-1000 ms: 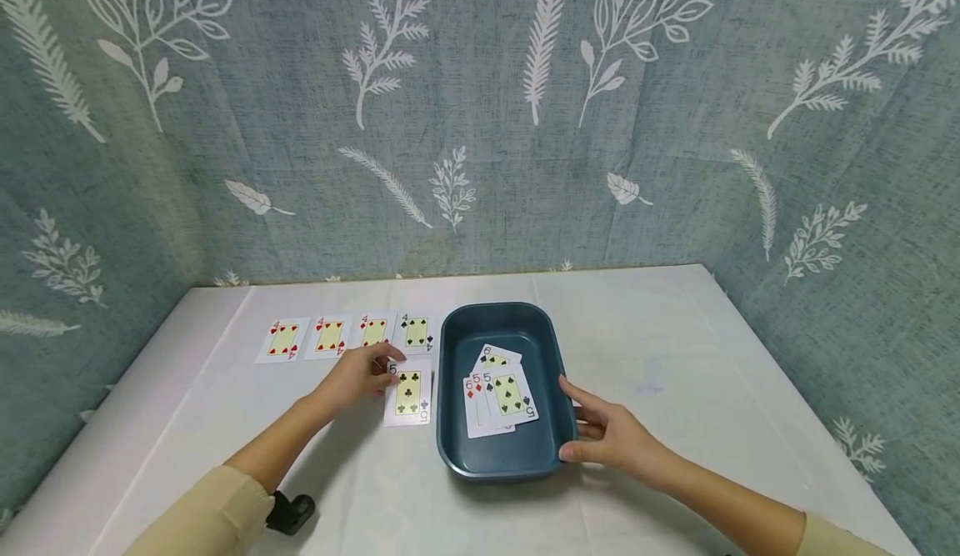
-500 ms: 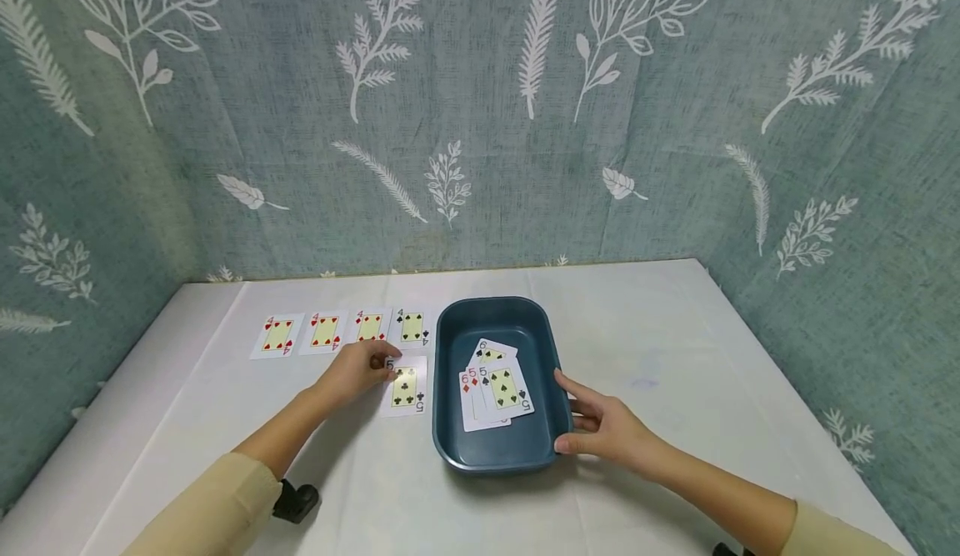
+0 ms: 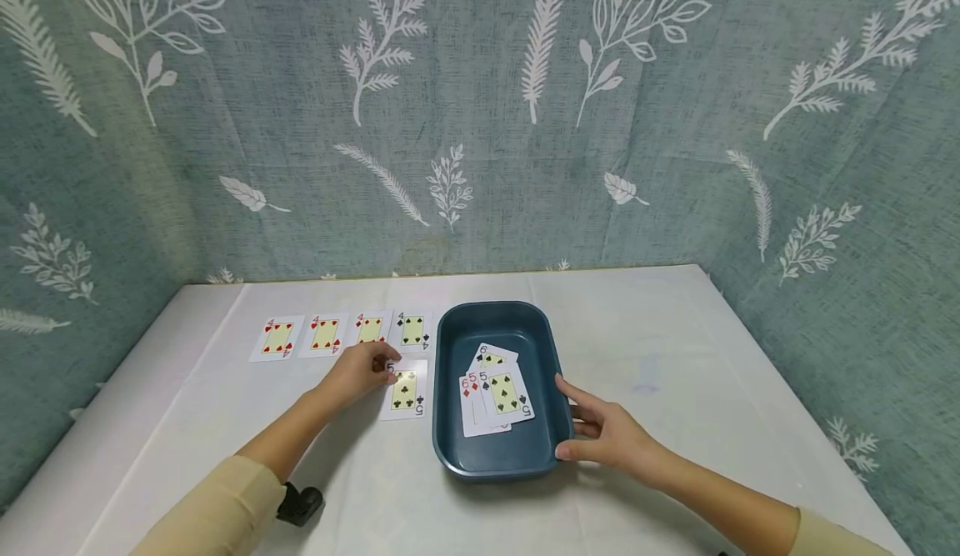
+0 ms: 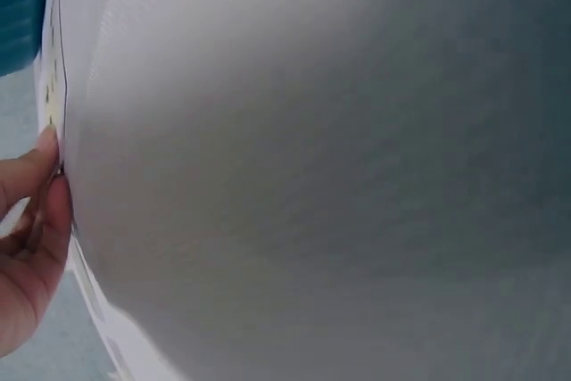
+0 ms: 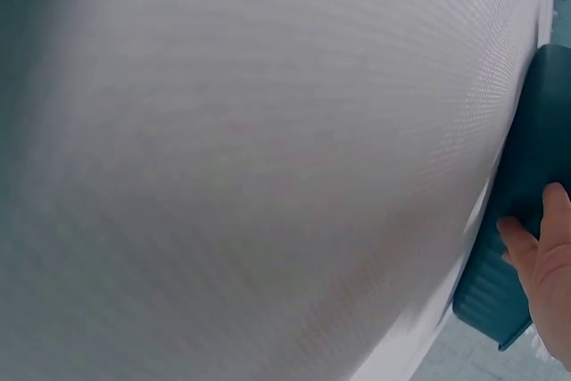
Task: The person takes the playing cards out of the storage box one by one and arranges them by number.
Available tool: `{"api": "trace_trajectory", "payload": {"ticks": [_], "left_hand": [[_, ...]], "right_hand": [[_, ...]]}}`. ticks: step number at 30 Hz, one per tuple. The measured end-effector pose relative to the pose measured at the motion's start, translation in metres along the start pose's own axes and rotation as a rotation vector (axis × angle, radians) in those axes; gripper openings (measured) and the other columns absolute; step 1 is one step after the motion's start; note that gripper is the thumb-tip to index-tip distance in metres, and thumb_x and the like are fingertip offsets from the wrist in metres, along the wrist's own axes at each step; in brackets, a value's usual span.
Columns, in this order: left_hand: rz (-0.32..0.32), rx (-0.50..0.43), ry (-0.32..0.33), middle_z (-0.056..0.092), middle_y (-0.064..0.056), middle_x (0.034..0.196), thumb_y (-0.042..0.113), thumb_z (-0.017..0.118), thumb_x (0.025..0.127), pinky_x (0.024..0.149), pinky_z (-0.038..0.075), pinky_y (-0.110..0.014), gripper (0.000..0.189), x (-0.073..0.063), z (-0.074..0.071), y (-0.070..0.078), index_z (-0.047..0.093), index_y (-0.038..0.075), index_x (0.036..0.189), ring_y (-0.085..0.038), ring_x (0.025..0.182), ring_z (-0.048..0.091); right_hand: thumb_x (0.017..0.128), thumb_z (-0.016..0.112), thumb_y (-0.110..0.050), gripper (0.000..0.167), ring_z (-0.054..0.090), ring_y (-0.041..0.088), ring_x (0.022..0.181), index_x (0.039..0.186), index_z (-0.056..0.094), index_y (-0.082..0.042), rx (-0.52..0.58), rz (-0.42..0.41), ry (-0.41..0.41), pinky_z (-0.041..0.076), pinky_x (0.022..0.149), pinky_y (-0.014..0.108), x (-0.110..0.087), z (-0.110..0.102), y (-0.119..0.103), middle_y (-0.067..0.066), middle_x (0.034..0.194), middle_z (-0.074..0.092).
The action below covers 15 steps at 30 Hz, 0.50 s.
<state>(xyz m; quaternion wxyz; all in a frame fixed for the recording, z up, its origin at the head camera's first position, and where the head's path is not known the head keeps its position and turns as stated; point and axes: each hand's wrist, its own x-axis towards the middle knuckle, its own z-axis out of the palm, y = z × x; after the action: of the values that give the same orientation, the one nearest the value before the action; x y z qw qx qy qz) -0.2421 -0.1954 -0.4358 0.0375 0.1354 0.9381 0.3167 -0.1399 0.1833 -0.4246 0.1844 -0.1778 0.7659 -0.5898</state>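
My left hand (image 3: pixel 363 375) pinches the upper left edge of the five of clubs (image 3: pixel 405 396), a playing card lying face up on the table; the left wrist view shows thumb and fingers meeting at its edge. To the right stands a dark blue tray (image 3: pixel 471 453). My right hand (image 3: pixel 617 438) holds its right side, thumb and index finger at the rim, other fingers bent against the outer wall (image 5: pixel 500 296). Inside the tray, a five of spades (image 3: pixel 507 393) overlaps red cards (image 3: pixel 472 410) and a black six (image 3: pixel 491 358).
A row of face-up fours (image 3: pixel 325 336) lies beyond my left hand, red ones leftward and a black four (image 3: pixel 412 331) at the right end. A white cloth (image 3: pixel 660 356) covers the table. Patterned fabric (image 3: pixel 480 122) rises behind and at both sides. A black device (image 3: pixel 300 506) sits at the left wrist.
The view shifts slightly. The five of clubs has moved a little left, with the left hand staying at its edge. The right hand and tray look unchanged.
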Motion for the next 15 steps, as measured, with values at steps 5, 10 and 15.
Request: {"api": "trace_trajectory", "payload": {"ticks": [5,10,15], "left_hand": [[0.023,0.061,0.004,0.059,-0.011,0.086,0.003,0.075,0.077,0.067,0.046,-0.031,0.020,0.0044,-0.0007,0.0016,0.067,-0.005,0.094,-0.019,0.076,0.054],[0.040,0.101,0.006,0.058,-0.011,0.084,0.003,0.077,0.075,0.067,0.046,-0.032,0.020,0.0050,-0.0026,0.0031,0.067,-0.006,0.091,-0.019,0.075,0.054],[0.061,0.112,0.010,0.059,-0.011,0.084,0.005,0.078,0.074,0.068,0.047,-0.033,0.025,0.0009,-0.0023,0.0065,0.066,-0.007,0.092,-0.020,0.076,0.055]], "right_hand": [[0.077,0.078,-0.020,0.092,0.054,0.040,0.117,0.150,0.023,-0.005,-0.011,-0.008,0.011,0.052,0.085,0.029,0.0000,-0.0020,-0.0015,0.035,0.137,0.041],[0.077,0.079,-0.020,0.092,0.055,0.040,0.116,0.150,0.023,-0.005,-0.007,-0.012,0.013,0.052,0.084,0.030,0.0017,-0.0022,-0.0005,0.035,0.135,0.042],[0.078,0.077,-0.020,0.092,0.054,0.041,0.117,0.150,0.022,-0.003,0.009,-0.011,0.001,0.052,0.085,0.030,0.0011,-0.0006,0.0018,0.036,0.136,0.042]]}}
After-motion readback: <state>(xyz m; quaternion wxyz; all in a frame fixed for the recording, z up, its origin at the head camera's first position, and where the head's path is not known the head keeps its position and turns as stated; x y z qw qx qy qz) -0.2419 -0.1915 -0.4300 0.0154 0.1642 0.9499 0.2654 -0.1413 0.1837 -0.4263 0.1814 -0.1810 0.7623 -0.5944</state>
